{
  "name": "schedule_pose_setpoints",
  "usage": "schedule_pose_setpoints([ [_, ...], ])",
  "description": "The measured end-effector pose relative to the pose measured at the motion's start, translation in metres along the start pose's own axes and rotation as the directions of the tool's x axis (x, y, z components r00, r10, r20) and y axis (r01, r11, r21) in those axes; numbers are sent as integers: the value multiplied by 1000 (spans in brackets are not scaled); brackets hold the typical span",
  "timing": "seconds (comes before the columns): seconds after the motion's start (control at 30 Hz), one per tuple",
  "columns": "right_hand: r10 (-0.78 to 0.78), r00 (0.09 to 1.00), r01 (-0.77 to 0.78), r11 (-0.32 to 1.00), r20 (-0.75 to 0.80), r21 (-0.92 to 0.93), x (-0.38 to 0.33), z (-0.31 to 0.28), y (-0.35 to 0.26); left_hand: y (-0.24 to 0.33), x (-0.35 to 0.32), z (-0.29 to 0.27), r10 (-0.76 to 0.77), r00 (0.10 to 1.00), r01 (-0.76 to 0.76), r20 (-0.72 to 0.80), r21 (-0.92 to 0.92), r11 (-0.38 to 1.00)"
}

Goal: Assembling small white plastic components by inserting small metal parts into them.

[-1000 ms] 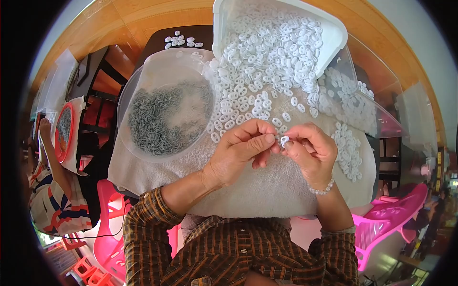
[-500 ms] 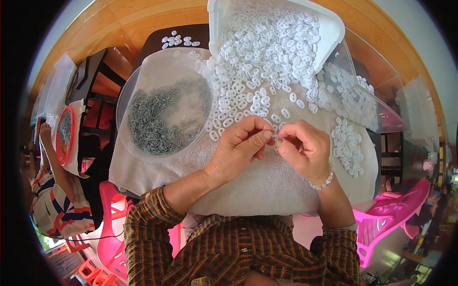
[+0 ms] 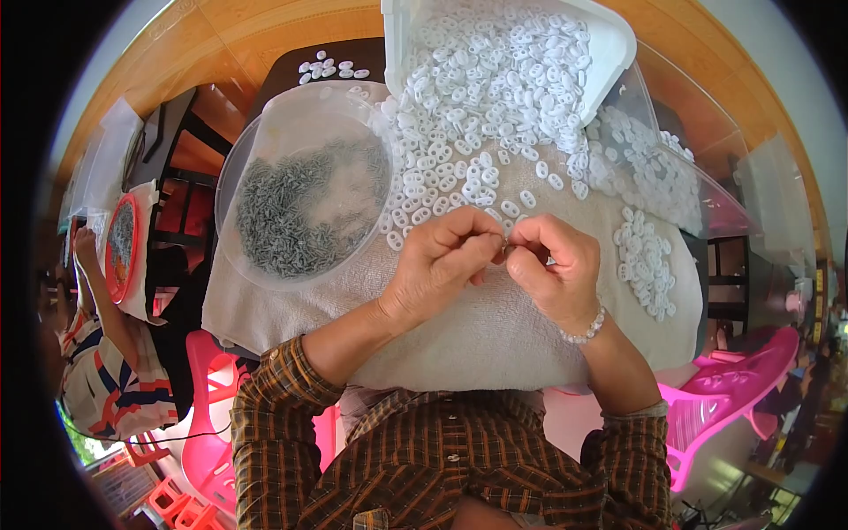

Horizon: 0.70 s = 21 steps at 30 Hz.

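My left hand and my right hand meet over the front of the table, fingertips touching. Both are closed in a pinch. A tiny piece shows between them, too small and too covered to name. Just beyond my fingers lie loose white oval plastic pieces, each with two holes. They spill from a tipped white bin full of the same pieces. To the left of my left hand stands a round clear tub holding a heap of small grey screw-like pieces.
A beige towel covers the table. A pile of white ovals lies at the right, beside a clear plastic box. More ovals sit at the far left corner. Pink chairs flank the table. Another person's arm is at far left, near a red basin.
My right hand has moved slightly left and up, closing against my left fingertips. The white piece that showed between my fingers is now mostly covered.
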State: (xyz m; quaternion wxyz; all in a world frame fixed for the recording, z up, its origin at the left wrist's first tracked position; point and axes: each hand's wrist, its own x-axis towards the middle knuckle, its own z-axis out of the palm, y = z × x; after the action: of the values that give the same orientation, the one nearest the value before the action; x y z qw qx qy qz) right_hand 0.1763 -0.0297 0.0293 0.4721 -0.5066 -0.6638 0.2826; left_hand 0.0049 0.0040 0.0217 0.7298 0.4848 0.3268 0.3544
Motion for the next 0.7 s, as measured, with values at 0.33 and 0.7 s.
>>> schedule_pose_setpoints([
  [0.33,79,995,-81,996,54,34,1,-8,-3,5,6,-13,124,980,-164,154,283,945],
  [0.7,-138,990,142,982,41,-122,-1,5,0,-9,5,-15,150,983,-172,101,258,951],
])
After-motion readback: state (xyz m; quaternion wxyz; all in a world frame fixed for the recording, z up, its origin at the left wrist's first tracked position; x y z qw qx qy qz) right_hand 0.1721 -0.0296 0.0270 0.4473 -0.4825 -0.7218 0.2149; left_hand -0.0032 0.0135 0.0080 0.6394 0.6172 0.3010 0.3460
